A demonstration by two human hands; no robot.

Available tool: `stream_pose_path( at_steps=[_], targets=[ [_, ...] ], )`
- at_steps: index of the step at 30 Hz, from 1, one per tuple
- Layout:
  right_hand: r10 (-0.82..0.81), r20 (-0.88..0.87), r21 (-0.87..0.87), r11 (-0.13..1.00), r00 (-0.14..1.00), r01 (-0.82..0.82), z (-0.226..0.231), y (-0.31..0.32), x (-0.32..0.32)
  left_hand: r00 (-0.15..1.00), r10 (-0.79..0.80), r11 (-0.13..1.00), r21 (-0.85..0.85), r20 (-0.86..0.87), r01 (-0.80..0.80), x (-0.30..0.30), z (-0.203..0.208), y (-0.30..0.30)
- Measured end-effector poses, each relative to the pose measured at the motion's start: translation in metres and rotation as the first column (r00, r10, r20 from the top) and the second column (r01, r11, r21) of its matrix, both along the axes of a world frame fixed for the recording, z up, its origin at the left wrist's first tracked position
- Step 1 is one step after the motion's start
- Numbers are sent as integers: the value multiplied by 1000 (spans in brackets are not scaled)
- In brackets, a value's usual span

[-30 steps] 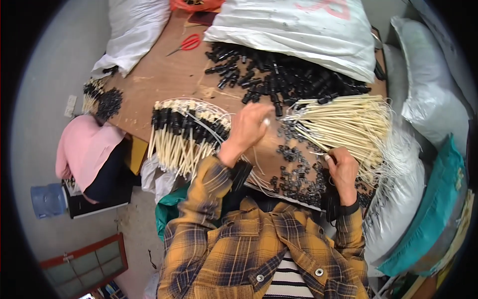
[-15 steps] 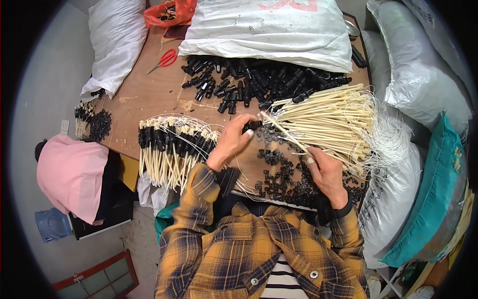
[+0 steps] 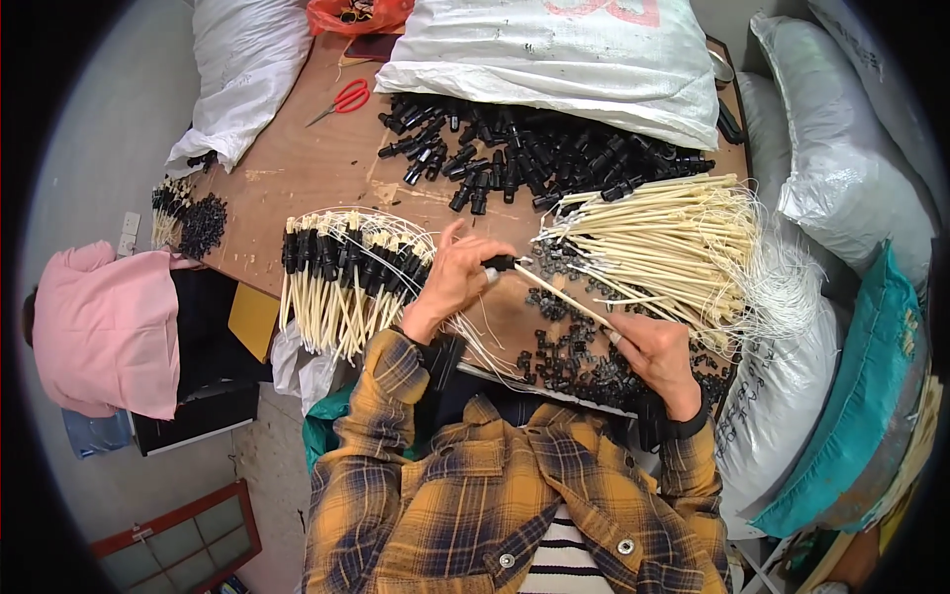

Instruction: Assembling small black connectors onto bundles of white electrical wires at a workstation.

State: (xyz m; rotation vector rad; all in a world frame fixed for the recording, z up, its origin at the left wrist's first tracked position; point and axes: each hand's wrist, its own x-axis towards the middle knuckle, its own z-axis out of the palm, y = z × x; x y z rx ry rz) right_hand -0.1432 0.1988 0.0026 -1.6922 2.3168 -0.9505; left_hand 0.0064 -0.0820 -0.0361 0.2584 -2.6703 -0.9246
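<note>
A black plastic connector housing (image 3: pixel 500 262) is pinched between the thumb and fingers of my left hand (image 3: pixel 457 275). My right hand (image 3: pixel 655 356) grips a cream sleeved cable (image 3: pixel 564 296) near its lower end, and the cable slants up to the left. Its upper tip meets the mouth of the housing; whether it is inside I cannot tell. Beyond my right hand lies a thick bundle of similar cream cables (image 3: pixel 663 243) with thin white wire ends. Left of my left hand stand rows of cream cables fitted with black housings (image 3: pixel 351 272).
Loose black housings (image 3: pixel 480 163) spill from under a white woven sack (image 3: pixel 554 69). Small black clips (image 3: pixel 584 356) lie scattered near my right hand. Red-handled scissors (image 3: pixel 350 95) rest at the back left. Full sacks (image 3: pixel 841 148) crowd the right; a person in pink (image 3: pixel 109 327) is at left.
The cable's upper tip has moved down to the housing's mouth; before, it was above and beside it. My left hand's fingers have lifted and spread somewhat. The whole view has shifted slightly.
</note>
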Motion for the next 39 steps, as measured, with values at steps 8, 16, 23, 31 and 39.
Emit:
stream_pose_path(
  at_steps=[8, 16, 23, 31, 39],
  targets=[
    [-280, 60, 27, 960, 958, 279, -8, -48, 23, 984, -178, 957, -229, 17, 177, -14, 28, 83],
    [185, 883, -394, 793, 431, 465, -2, -25, 4, 945, 176, 980, 40, 276, -195, 15, 11, 61],
    [360, 455, 8, 913, 814, -408, -4, -39, 47, 984, -92, 995, 16, -153, 96, -24, 21, 82],
    [-467, 3, -314, 839, 884, 444, 33, -6, -10, 999, 33, 998, 43, 36, -35, 6, 28, 62],
    [-295, 726, 109, 941, 621, 320, -17, -19, 8, 997, 69, 998, -14, 20, -68, 7, 2, 60]
  ],
)
